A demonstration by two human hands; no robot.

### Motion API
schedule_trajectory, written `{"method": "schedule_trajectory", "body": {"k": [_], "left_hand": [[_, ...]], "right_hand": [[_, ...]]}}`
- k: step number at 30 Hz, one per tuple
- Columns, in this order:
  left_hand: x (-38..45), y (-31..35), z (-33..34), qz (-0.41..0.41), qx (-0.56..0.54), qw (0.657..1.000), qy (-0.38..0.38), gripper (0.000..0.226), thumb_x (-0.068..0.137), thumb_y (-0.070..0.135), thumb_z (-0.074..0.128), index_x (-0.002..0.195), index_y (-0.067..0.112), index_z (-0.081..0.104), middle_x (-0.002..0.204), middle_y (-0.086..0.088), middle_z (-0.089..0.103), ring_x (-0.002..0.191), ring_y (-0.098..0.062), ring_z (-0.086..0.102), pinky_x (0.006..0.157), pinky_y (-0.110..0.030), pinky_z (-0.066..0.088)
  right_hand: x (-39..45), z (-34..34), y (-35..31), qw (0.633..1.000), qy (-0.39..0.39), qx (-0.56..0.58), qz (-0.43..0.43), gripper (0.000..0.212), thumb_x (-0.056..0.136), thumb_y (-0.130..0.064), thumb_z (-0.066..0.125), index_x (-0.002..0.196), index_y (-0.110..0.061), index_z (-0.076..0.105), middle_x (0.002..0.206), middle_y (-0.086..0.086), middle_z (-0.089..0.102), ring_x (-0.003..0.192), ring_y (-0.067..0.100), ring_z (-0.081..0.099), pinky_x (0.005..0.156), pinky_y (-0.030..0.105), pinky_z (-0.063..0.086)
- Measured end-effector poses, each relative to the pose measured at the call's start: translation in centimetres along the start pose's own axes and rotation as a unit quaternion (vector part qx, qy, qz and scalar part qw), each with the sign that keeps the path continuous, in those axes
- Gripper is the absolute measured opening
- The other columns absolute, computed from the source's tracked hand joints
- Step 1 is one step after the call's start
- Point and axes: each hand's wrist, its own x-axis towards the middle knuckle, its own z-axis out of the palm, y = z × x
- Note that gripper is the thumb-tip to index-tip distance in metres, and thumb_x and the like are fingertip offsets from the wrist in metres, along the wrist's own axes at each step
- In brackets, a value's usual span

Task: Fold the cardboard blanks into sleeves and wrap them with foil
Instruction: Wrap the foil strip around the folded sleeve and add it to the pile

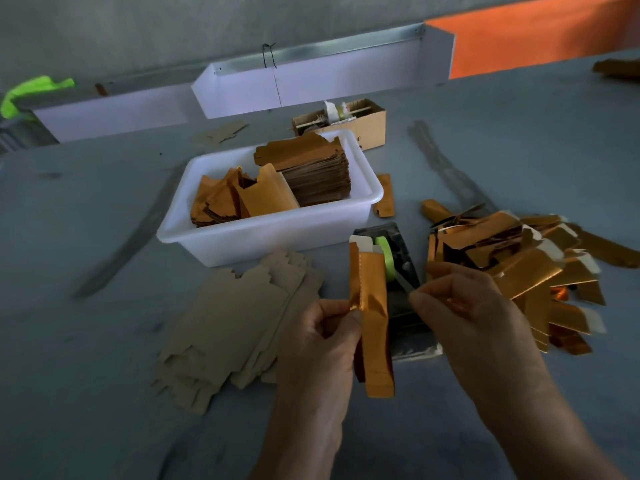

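My left hand (323, 337) pinches a tall sleeve wrapped in gold foil (372, 306), held upright over the table's near middle. Its white cardboard top pokes out above the foil. My right hand (464, 306) is just right of it, fingertips pinched together at the black tape dispenser (401, 268) with its green roll; what lies between the fingers is too small to tell. A fanned stack of flat brown cardboard blanks (239, 320) lies to the left. Finished gold sleeves (519, 268) are piled to the right.
A white plastic tub (263, 233) behind the dispenser holds gold foil sheets and a thick stack of blanks. A small open cardboard box (360, 124) stands farther back. White trays (311, 81) line the wall, and an orange panel (540, 43) is at the back right.
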Motion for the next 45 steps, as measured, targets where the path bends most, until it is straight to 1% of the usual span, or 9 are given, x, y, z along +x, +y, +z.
{"method": "schedule_trajectory", "body": {"k": [7,18,23,28,33,37,40,42,45], "left_hand": [[0.0,0.2,0.1,0.020,-0.022,1.000,-0.011,0.012,0.089,0.015,0.062,0.079,0.014,0.068,0.061,0.003,0.067,0.049,-0.003,0.058,0.044,-0.011,0.043],[0.3,0.7,0.9,0.026,0.020,0.994,-0.106,0.007,0.092,0.016,0.059,0.087,0.014,0.064,0.059,0.008,0.063,0.051,-0.001,0.057,0.048,-0.012,0.045],[0.6,0.4,0.9,0.031,0.073,0.989,-0.127,0.010,0.092,0.022,0.059,0.084,0.025,0.063,0.064,0.015,0.066,0.058,0.002,0.061,0.052,-0.009,0.046],[0.7,0.5,1.1,0.039,0.079,0.989,-0.121,0.007,0.091,0.023,0.061,0.085,0.023,0.065,0.067,0.011,0.070,0.058,0.002,0.063,0.049,-0.008,0.044],[0.8,0.9,0.8,0.025,0.047,0.989,-0.134,0.009,0.090,0.017,0.061,0.082,0.018,0.066,0.059,0.011,0.067,0.051,0.005,0.060,0.046,-0.006,0.041],[0.5,1.1,0.6,0.029,0.032,0.988,-0.149,0.013,0.091,0.011,0.059,0.080,0.013,0.065,0.050,0.012,0.062,0.042,0.005,0.053,0.041,-0.006,0.037],[0.2,1.3,0.4,0.042,0.034,0.989,-0.137,0.013,0.089,0.011,0.061,0.077,0.012,0.066,0.052,0.008,0.063,0.041,0.002,0.051,0.040,-0.009,0.036],[0.1,1.5,0.3,0.046,0.034,0.989,-0.134,0.011,0.086,0.015,0.063,0.076,0.013,0.067,0.059,0.001,0.066,0.047,-0.004,0.055,0.041,-0.014,0.039],[-0.1,1.7,0.2,0.039,0.035,0.987,-0.149,0.008,0.087,0.016,0.064,0.081,0.013,0.068,0.068,-0.004,0.072,0.055,-0.013,0.064,0.046,-0.020,0.048]], "right_hand": [[-1.2,-0.1,-0.2,0.994,-0.018,-0.110,-0.010,0.022,0.082,-0.018,0.065,0.063,-0.021,0.055,0.125,-0.003,0.050,0.115,0.020,0.050,0.094,0.042,0.046],[-2.0,1.2,1.1,0.989,0.042,-0.129,-0.054,0.016,0.078,-0.021,0.070,0.067,-0.019,0.059,0.120,-0.006,0.054,0.104,0.010,0.053,0.074,0.016,0.039],[-2.3,1.3,1.6,0.989,0.053,-0.115,-0.069,0.012,0.076,-0.023,0.070,0.069,-0.018,0.062,0.119,-0.007,0.055,0.098,0.010,0.055,0.071,0.016,0.039],[-1.9,1.2,1.0,0.975,0.037,-0.190,-0.113,0.007,0.079,-0.014,0.069,0.076,-0.009,0.066,0.102,-0.002,0.058,0.089,0.015,0.056,0.070,0.010,0.034],[-1.8,-0.3,0.2,0.971,0.050,-0.200,-0.125,0.005,0.082,-0.010,0.062,0.079,-0.014,0.060,0.096,-0.006,0.051,0.076,0.010,0.052,0.060,0.010,0.035],[-1.7,-2.4,-0.9,0.993,0.026,-0.059,-0.099,0.006,0.077,-0.033,0.057,0.076,-0.028,0.061,0.078,-0.006,0.062,0.068,0.010,0.058,0.057,0.018,0.043],[-1.7,-2.9,-1.7,0.994,-0.064,0.065,-0.056,0.032,0.057,-0.052,0.053,0.084,-0.038,0.064,0.079,-0.008,0.066,0.070,0.010,0.061,0.058,0.028,0.049],[-1.7,-2.8,-1.9,0.993,-0.087,0.041,-0.072,0.031,0.059,-0.052,0.051,0.084,-0.042,0.065,0.078,-0.011,0.067,0.071,0.008,0.061,0.058,0.027,0.049],[-1.3,-2.6,-1.8,0.990,-0.104,0.013,-0.091,0.017,0.076,-0.032,0.059,0.085,-0.044,0.066,0.082,-0.017,0.068,0.076,0.002,0.061,0.062,0.025,0.046]]}}
